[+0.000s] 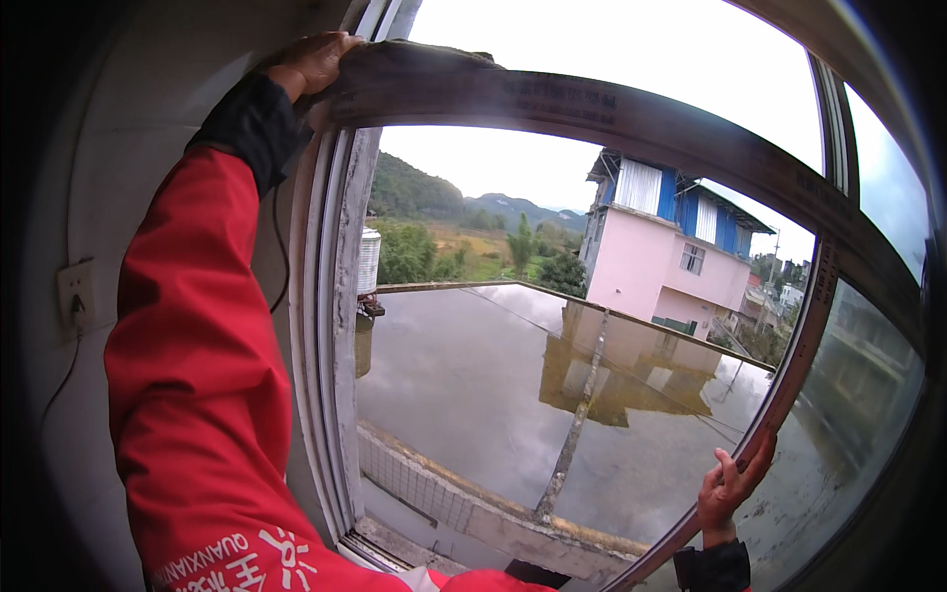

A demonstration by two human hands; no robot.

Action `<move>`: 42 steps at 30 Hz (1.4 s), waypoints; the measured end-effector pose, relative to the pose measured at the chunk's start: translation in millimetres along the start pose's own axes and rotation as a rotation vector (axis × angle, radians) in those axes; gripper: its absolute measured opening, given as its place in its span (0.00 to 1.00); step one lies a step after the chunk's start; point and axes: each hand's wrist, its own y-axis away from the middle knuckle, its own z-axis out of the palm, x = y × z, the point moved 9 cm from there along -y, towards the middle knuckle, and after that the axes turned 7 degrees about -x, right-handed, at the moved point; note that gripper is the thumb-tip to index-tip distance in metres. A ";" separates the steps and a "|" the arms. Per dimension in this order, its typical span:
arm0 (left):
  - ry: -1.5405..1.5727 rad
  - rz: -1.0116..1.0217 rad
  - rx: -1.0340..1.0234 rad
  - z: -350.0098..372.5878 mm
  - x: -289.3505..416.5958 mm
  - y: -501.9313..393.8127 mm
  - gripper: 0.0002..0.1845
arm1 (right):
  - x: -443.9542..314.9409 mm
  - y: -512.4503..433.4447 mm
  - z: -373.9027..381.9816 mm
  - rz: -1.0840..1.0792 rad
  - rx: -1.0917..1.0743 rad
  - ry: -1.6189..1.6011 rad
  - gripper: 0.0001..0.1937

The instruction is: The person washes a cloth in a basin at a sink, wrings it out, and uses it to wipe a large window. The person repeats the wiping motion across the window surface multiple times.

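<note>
My left hand [317,61], in a red sleeve with a black cuff, reaches up to the left end of the window's brown crossbar [562,103]. Its fingers grip a dark cloth-like bundle [414,58] lying along the bar's top; the fingertips are partly hidden. Low on the right, my right hand [729,492] holds the upright brown edge of the sliding sash frame [795,355], thumb and fingers spread around it. Both the crossbar and the sash edge bear printed film. Glass fills the sash [851,414] right of that edge.
A wall socket [75,296] with a plugged-in cord is on the left wall, and a dark cable [281,251] hangs beside the window jamb [325,333]. Outside lie a water-covered flat roof [459,370], a ribbed tank [368,260] and a pink building [636,259].
</note>
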 end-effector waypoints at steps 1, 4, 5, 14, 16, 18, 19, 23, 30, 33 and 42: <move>0.123 0.040 -0.006 0.0 19.6 -11.5 0.19 | 0.5 0.5 -0.1 0.005 0.000 -0.001 0.16; 0.052 0.056 0.081 -3.7 71.6 -39.4 0.18 | 1.4 1.7 -0.3 0.003 0.016 -0.001 0.16; 0.071 0.057 0.104 -5.9 82.0 -47.0 0.18 | 2.4 1.7 0.1 0.007 0.017 -0.001 0.17; 0.020 -0.355 0.052 18.0 26.6 -44.2 0.17 | 2.0 1.4 -1.2 0.008 0.009 0.011 0.17; 0.035 -0.349 0.122 15.8 4.6 -24.0 0.18 | 1.5 1.0 -0.4 0.003 0.002 0.018 0.17; 0.045 -0.250 0.255 7.1 -2.2 -7.5 0.20 | 2.0 1.3 0.1 0.009 0.003 0.023 0.17; 0.093 -0.219 0.301 6.0 -5.1 1.9 0.21 | 2.6 1.7 0.0 0.012 0.003 0.020 0.17; 0.218 -0.179 0.343 3.1 -19.7 32.7 0.25 | 3.9 3.8 0.0 0.015 0.015 0.015 0.17; 0.208 -0.318 0.057 6.6 -38.8 63.2 0.25 | 4.6 4.1 -2.0 0.023 0.020 -0.017 0.17; 0.131 -0.138 0.071 0.6 -12.7 50.2 0.22 | 3.5 3.7 -1.9 0.024 0.013 -0.008 0.17; 0.012 -0.419 -0.044 50.9 -40.4 12.4 0.21 | 2.3 3.0 1.1 0.026 0.006 0.022 0.17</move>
